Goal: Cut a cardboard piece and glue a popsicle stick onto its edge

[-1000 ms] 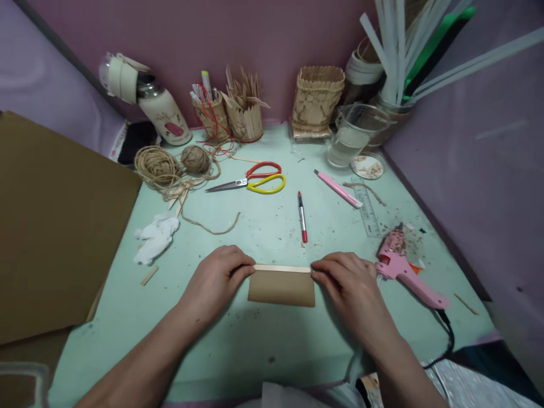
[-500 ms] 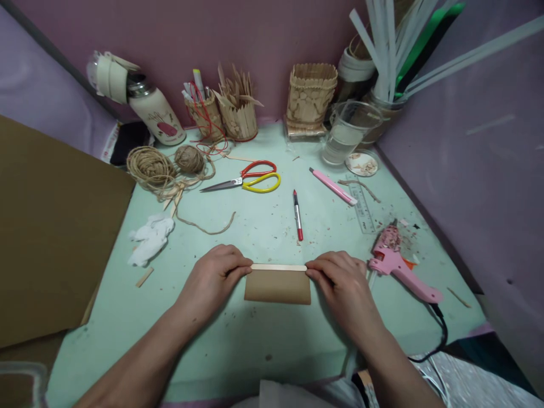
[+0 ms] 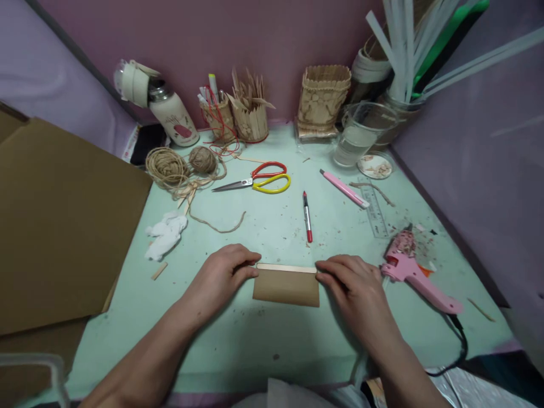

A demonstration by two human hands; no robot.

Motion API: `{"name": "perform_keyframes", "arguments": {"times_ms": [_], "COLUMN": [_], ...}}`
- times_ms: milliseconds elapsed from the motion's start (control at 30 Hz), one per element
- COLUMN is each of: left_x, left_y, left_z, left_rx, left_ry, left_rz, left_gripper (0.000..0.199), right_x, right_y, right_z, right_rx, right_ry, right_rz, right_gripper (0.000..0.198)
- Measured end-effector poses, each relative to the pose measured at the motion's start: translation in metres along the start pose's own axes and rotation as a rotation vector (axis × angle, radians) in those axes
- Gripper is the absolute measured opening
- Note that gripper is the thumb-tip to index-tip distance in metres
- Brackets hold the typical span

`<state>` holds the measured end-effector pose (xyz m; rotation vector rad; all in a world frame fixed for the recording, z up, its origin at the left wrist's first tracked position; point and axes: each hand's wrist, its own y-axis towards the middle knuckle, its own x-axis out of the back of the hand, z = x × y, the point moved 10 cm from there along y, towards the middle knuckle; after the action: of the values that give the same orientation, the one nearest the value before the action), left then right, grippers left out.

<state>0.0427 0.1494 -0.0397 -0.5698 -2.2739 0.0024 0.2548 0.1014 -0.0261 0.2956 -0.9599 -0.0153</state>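
Note:
A pale wooden craft stick (image 3: 287, 268) lies along the far edge of a small brown cardboard rectangle (image 3: 285, 288) on the table. My left hand (image 3: 227, 269) is at the stick's left end, thumb and forefinger parted around the tip. At the other end, my right hand (image 3: 352, 283) has its thumb and forefinger close about the stick's tip and the cardboard's corner. A red-capped pen (image 3: 307, 218) lies just beyond the stick. To the right of my right hand rests a pink glue gun (image 3: 419, 277).
Scissors (image 3: 250, 182), twine balls (image 3: 167, 169), a pink cutter (image 3: 344, 188) and a clear ruler (image 3: 374, 209) lie farther back. A plastic cup (image 3: 352, 141) and a bottle (image 3: 174, 119) stand behind. Large cardboard (image 3: 68, 226) occupies the left side; the glue gun's cord (image 3: 463, 345) hangs at right.
My left thumb and forefinger have spread from their pinch on the stick's end. The right fingers have loosened slightly. The whole view has shifted, so everything appears farther right.

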Motion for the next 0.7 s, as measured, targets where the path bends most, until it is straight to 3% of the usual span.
{"name": "perform_keyframes", "arguments": {"times_ms": [300,533,700], "left_x": [-0.001,-0.012,-0.017], "left_y": [-0.003,-0.002,-0.005], "left_z": [-0.003,-0.014,-0.002], "left_rx": [0.011,-0.021,0.121], "left_ry": [0.011,0.061,-0.084], "left_rz": [-0.011,0.034,0.077], "left_gripper": [0.024,0.02,0.019], "right_x": [-0.001,-0.013,-0.013], "right_y": [-0.005,-0.004,-0.003], "right_z": [0.005,0.002,-0.003], "right_rx": [0.028,-0.044,-0.166], "right_ry": [-0.033,-0.006,0.207], "right_rz": [0.029,0.169,0.175], "right_gripper": [0.024,0.056,0.04]}}
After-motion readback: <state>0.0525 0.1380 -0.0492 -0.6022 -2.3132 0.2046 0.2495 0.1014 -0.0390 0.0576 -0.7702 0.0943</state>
